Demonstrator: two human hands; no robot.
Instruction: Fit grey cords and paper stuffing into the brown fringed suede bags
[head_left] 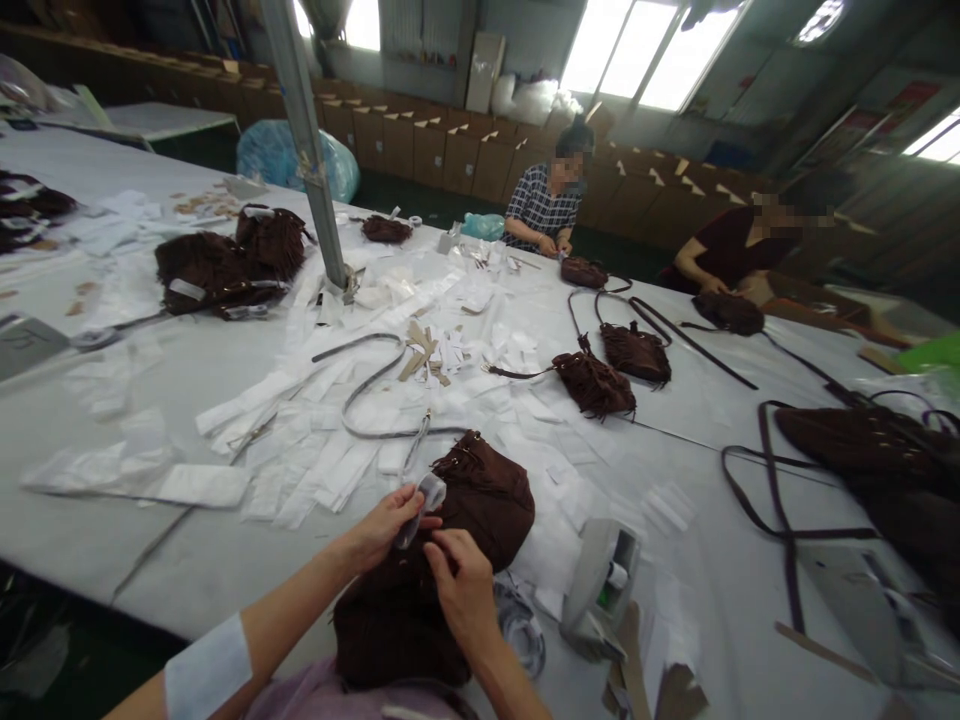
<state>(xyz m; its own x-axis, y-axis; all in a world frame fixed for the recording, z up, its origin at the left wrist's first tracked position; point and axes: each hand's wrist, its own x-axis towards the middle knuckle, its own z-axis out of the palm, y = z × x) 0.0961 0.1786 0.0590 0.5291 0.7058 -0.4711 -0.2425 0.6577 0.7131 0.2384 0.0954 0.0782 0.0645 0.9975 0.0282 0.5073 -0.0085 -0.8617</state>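
A dark brown fringed handbag (499,500) lies in front of me, with more dark brown bag material (401,625) against my body. My left hand (394,525) is closed on a strip of clear plastic wrap (429,495) beside the bag's near side. A long strap (367,433), grey-looking as if wrapped, curves from the bag across the table. My right hand (461,580) is curled at the brown material, thumb and fingers close together. Whatever those fingers pinch is too small to make out. A clear tape roll (520,630) lies just right of my right wrist.
A grey tape dispenser (602,580) stands at my right. White paper sheets (322,470) and brown card strips (424,352) litter the table. Other brown bags (592,383) lie farther off. A metal post (307,150) rises from the table. Two people (546,205) work across from me.
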